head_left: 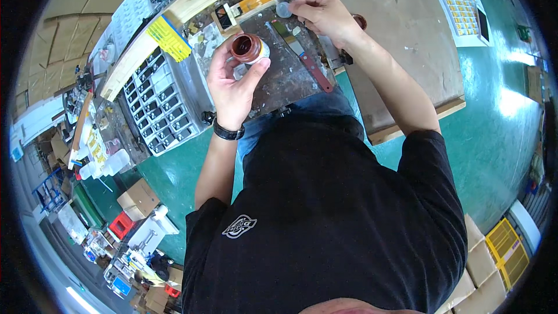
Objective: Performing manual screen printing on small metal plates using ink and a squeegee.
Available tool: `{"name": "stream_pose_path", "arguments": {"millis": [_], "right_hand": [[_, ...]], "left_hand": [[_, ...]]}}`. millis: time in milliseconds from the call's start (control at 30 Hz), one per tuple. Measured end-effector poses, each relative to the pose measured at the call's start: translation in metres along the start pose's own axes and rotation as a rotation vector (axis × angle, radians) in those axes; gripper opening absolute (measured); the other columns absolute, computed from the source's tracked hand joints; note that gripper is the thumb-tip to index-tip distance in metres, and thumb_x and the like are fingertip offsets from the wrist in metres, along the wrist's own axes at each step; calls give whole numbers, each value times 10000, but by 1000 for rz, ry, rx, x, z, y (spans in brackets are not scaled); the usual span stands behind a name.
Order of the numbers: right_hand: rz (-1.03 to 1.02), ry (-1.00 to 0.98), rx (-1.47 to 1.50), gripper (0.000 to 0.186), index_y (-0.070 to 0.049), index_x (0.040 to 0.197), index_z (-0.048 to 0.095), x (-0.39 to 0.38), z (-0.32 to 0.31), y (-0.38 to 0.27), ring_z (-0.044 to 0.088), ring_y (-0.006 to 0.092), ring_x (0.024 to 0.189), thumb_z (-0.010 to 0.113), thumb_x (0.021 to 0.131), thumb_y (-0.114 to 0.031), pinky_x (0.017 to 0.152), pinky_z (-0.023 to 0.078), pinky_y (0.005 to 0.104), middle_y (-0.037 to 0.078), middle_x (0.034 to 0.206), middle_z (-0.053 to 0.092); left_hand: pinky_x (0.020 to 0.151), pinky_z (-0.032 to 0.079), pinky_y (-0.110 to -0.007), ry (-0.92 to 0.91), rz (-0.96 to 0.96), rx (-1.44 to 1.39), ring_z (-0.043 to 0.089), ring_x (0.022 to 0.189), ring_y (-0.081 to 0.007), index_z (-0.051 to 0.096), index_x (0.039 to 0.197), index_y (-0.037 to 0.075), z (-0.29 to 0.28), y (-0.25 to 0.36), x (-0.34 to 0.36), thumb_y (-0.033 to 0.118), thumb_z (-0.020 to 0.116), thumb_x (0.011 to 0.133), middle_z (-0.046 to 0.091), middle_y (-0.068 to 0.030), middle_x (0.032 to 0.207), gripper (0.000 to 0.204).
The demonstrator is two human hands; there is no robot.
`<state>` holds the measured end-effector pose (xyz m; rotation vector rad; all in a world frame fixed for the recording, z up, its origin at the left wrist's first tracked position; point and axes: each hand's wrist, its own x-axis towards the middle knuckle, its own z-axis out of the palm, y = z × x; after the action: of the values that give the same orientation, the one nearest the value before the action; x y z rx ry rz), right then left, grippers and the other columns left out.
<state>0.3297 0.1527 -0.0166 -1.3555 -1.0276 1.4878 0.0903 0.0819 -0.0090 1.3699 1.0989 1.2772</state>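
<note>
My left hand (231,88) is wrapped round a small jar (256,53) with a pale label, tilted so its uncovered mouth faces up. The jar's inside is dark reddish brown. Between the fingertips of my right hand (326,18) is a small round translucent disc (283,10), held apart from the jar. Below that hand, a knife-like scraper (315,72) with a reddish-brown handle lies across the dark, stained worktop (276,84). A brown round thing (360,21) shows partly behind my right wrist; its kind is hidden.
Left of the jar stands a white tray (189,131) with rows of small dark parts. A wooden beam (203,0) crosses above it, with a yellow card (170,39) on it. An orange-yellow block (256,3) sits at the back. Brown board (407,52) extends to the right.
</note>
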Motion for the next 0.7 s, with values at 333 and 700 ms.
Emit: {"name": "stream_pose_path", "arguments": {"millis": [333,700], "right_hand": [[32,-212,382,138,36,1065,775,-41,-1,-25,403,48,542,744,979,-67,482,260,172,28,823,649],[-1182,-42,-822,187,-35,1056,792,-81,35,-48,565,120,626,810,874,6,536,414,230,21,930,651]], "left_hand": [[942,548,-320,30,101,192,679,1050,-220,669,1340,45,-3,4,-4,8,895,756,701,-124,1217,628],[930,548,-342,29,132,130,652,1048,-252,692,1302,49,6,10,-6,-8,856,739,647,-116,1217,589]]}}
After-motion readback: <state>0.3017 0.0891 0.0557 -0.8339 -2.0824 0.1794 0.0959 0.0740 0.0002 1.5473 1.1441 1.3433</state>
